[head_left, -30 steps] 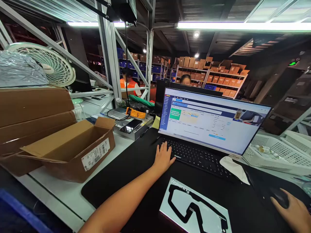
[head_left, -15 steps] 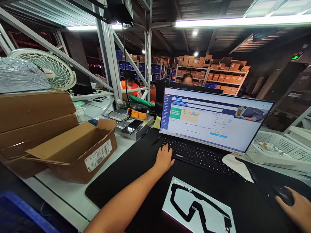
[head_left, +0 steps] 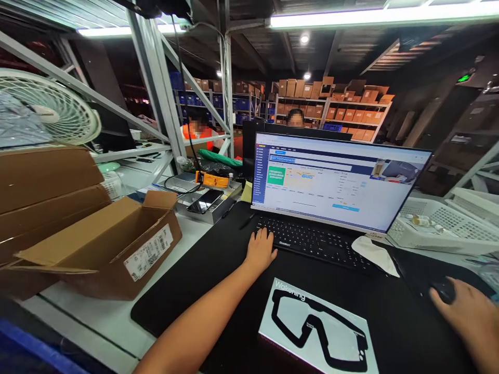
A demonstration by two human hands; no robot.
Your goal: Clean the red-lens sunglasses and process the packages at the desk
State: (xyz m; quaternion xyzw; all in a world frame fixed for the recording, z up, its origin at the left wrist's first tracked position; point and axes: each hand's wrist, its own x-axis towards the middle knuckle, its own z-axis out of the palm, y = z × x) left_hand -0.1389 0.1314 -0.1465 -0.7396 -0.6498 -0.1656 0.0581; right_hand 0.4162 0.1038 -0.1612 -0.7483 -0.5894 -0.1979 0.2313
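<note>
My left hand point(head_left: 260, 249) lies flat with its fingers stretched onto the left end of the black keyboard point(head_left: 315, 243), below the lit monitor point(head_left: 335, 179). My right hand point(head_left: 463, 316) is at the lower right, its fingers curved over a black mouse point(head_left: 443, 290) on the black desk mat point(head_left: 218, 280). A white box printed with black goggles and the word Wakening point(head_left: 317, 328) lies on the mat between my two arms. A crumpled white cloth point(head_left: 370, 253) lies at the keyboard's right end.
An open cardboard box with a label point(head_left: 105, 249) sits left, beside stacked cartons point(head_left: 42, 187) and a white fan point(head_left: 47, 106). A phone on a grey tray point(head_left: 205, 201) and white baskets point(head_left: 440, 228) flank the monitor. Two people sit behind it among the shelves.
The view has shifted slightly left and down. My right hand has come further into view over the mouse. My left hand stays on the keyboard's edge.
</note>
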